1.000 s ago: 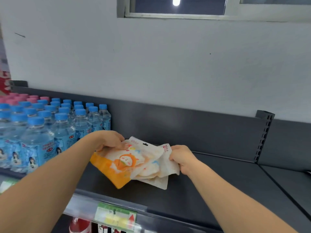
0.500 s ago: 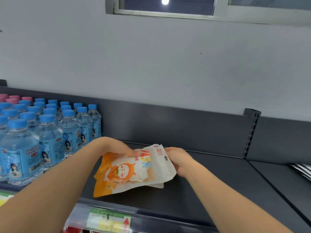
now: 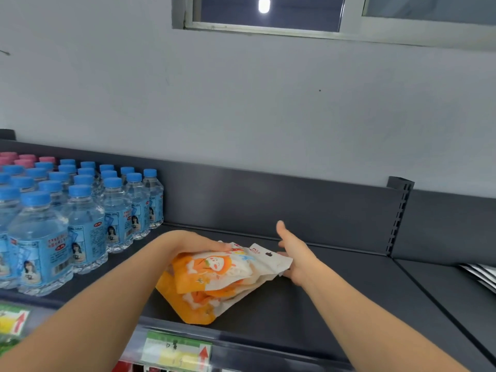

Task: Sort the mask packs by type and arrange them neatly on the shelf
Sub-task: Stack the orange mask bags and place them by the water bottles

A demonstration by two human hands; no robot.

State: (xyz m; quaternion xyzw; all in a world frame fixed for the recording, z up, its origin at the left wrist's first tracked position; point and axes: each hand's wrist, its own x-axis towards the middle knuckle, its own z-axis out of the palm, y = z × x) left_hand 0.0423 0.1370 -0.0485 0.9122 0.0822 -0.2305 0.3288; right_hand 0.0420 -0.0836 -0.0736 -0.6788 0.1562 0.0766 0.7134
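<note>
— Since a moment ago my right hand (image 3: 295, 260) has let go of the mask packs (image 3: 214, 280). Its fingers are straight now, thumb up, laid flat against the stack's right edge.

— And the left?

— My left hand (image 3: 198, 244) lies over the stack's far left corner, fingers across the top pack. Whether the thumb is hooked underneath, I cannot tell.

— Where does the stack sit?

— On the shelf (image 3: 308, 312), near its front edge, to the right of the water bottles (image 3: 88, 224) and apart from them. It lies askew, with an orange corner pointing at the front edge, and the packs are fanned, not flush.

— So how do you square it?

— I reckon the left should press lightly so the glossy pouches, which look slippery, don't slide. Meanwhile I nudge with the flat of the right hand until the edges line up. The push should go in low, against all the packs at once, because pushing only the top one would probably fan them further. Then I turn the whole stack parallel to the front edge.
</note>
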